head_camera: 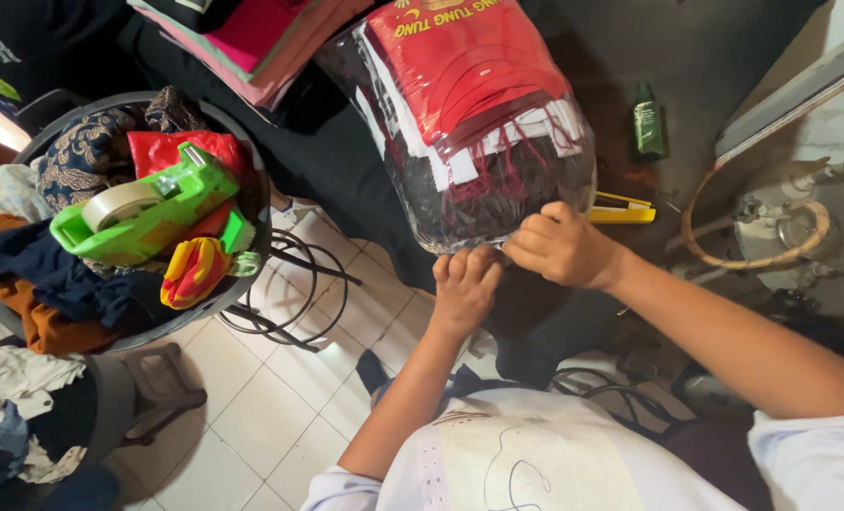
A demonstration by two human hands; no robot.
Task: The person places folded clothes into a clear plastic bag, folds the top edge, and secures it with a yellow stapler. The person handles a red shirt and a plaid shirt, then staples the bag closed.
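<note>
Pinching, with left hand and right hand both closed on it, the near end of the clear plastic bundle lying at twelve o'clock, seemingly gathering its loose wrap.

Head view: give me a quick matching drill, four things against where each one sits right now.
Things:
1. green tape dispenser
2. small dark green bottle
3. yellow flat tool
4. clear plastic bag of red and dark items

Places:
A. under both hands, left hand and right hand at its lower edge
B. on top of the cloth heap in the round basket
C. standing on the dark surface to the right of the bag
D. lying just right of the right hand

Pairs: 1-B, 2-C, 3-D, 4-A
</note>
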